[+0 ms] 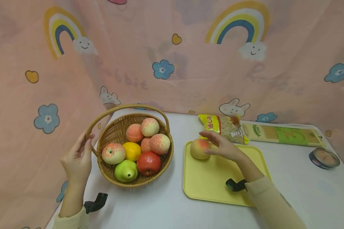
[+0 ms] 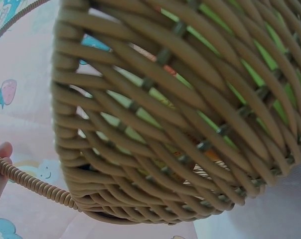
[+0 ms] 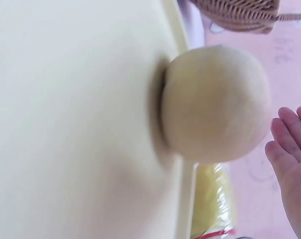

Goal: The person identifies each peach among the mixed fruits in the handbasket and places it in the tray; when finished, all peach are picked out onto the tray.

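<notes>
My left hand pinches the left side of the handle of a wicker basket; in the left wrist view the fingertips curl at the handle. Inside the basket are several peaches, a yellow lemon-like fruit, a red apple and a green pear-like fruit. On the yellow tray sits one peach, near its far left corner. Just over that peach's right side, my right hand has its fingers extended; the right wrist view shows a gap between fingertips and peach.
Behind the tray lies a yellow-ended clear bag of pasta, with a long green-labelled noodle pack to its right. A round flat tin stands at the right. A pink patterned cloth hangs behind the white table.
</notes>
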`<action>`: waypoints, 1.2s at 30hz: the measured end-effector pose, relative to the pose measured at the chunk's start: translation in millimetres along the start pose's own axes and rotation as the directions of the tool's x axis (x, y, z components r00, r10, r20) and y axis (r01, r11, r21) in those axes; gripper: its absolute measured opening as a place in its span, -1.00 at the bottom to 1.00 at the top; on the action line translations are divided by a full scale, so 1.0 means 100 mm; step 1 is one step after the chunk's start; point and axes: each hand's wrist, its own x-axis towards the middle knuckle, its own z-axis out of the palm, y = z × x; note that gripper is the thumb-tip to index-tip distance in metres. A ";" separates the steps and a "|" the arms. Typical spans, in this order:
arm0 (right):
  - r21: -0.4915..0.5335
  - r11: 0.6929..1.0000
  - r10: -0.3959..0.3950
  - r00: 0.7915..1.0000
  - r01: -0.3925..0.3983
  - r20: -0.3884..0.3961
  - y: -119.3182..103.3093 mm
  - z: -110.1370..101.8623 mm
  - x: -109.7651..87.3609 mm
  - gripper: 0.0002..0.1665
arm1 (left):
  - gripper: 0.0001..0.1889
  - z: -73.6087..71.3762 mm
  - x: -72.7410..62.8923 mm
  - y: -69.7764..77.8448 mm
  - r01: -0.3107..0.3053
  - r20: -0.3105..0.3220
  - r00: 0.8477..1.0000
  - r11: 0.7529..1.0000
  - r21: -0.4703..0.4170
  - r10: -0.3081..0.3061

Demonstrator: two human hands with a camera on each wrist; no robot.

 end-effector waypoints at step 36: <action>-0.068 0.970 -0.215 0.955 0.233 0.205 -1.67 1.04 1.36 -0.19 | -0.67 -0.01 0.03 0.05 0.006 0.012 1.000 1.000 -0.001 -0.006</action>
